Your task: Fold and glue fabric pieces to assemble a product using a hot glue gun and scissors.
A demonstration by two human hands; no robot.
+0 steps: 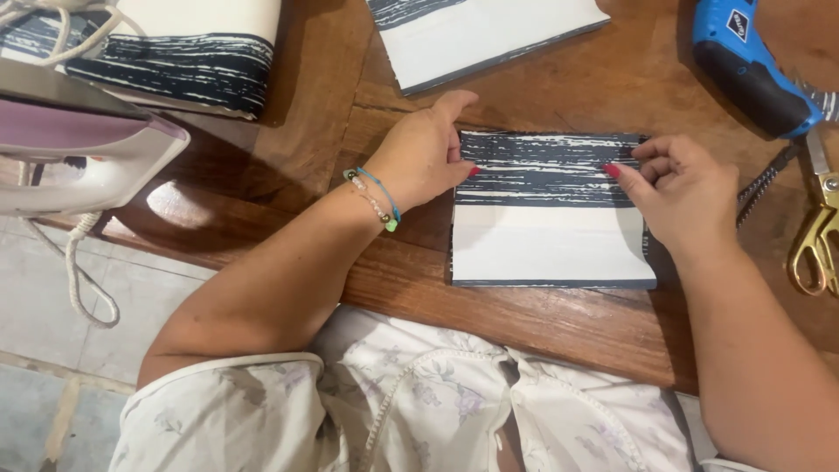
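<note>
A rectangular piece [546, 236] lies on the wooden table [288, 218], white in its near half and covered with dark striped fabric in its far half. My left hand [424, 157] pinches the left end of the striped fabric fold. At the right end, my right hand [686, 188] pinches the same fold with fingers curled. Both hands press the fabric down over the white board.
A second striped-and-white piece [476, 35] lies at the far edge, a third one [188, 57] at far left. A clothes iron [83, 144] with cord stands at left. A blue glue gun [752, 65] and gold-handled scissors [817, 236] lie at right.
</note>
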